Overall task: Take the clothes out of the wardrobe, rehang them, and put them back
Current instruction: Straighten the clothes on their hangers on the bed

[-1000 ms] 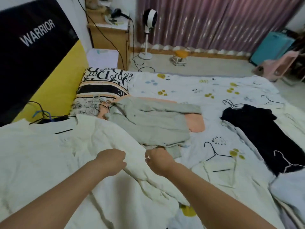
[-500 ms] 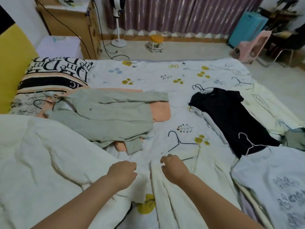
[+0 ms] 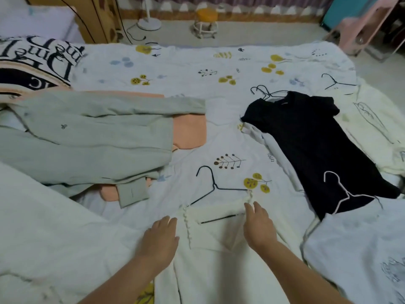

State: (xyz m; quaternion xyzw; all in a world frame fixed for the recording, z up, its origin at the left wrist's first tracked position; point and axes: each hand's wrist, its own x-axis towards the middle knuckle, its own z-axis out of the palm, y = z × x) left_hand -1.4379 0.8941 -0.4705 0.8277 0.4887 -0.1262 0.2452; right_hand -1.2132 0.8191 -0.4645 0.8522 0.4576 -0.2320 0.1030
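Note:
A cream-white garment [image 3: 210, 255] with a knobbly trim lies flat on the bed in front of me. A black wire hanger [image 3: 213, 186] sits in its top opening, hook pointing away. My left hand [image 3: 161, 235] lies with straight fingers on the fabric at the garment's left edge. My right hand [image 3: 258, 224] touches the garment's upper right corner, next to the hanger's arm, fingers extended. A grey-green jacket [image 3: 87, 139] over an orange piece lies to the left. A black dress [image 3: 315, 145] with black hangers at its neck lies to the right.
A white hanger [image 3: 341, 194] rests on the black dress's hem. A pale blue shirt [image 3: 359, 255] covers the near right, a white garment [image 3: 43, 233] the near left. Another black hanger [image 3: 335, 83] lies far right. A lettered pillow [image 3: 32, 62] is at the far left; a pink chair [image 3: 359, 25] stands beyond the bed.
My view has swung right and down. Both hands have let go of the white garment at the left and moved onto the cream garment with the hanger, their fingers now straightened.

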